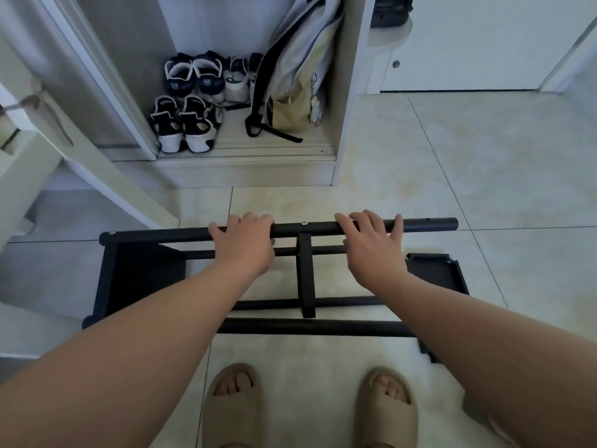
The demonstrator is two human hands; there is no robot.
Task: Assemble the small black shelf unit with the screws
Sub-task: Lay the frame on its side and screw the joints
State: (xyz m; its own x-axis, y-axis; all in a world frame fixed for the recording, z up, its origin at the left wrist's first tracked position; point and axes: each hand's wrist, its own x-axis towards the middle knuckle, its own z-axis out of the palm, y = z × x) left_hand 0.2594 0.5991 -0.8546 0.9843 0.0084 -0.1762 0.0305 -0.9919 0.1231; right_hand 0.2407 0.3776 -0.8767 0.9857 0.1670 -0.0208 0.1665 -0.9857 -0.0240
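Observation:
The black shelf unit [307, 276] lies on its side on the tiled floor in front of me. Its upper round tube [429, 224] runs left to right, with a silver screw head [304, 223] at its middle above a square crossbar. My left hand [244, 244] grips this tube left of the screw, fingers curled over it. My right hand [371, 245] lies over the tube right of the screw, fingers spread and bent across it. A black shelf panel [145, 276] closes the left end. Another black panel [436, 273] lies flat at the right.
My feet in beige slides [232, 405] stand just behind the unit. Ahead is an open cupboard with several shoes [187, 124] and a beige backpack [297, 76]. A white chair leg [97, 169] slants at the left. A white door is at the far right.

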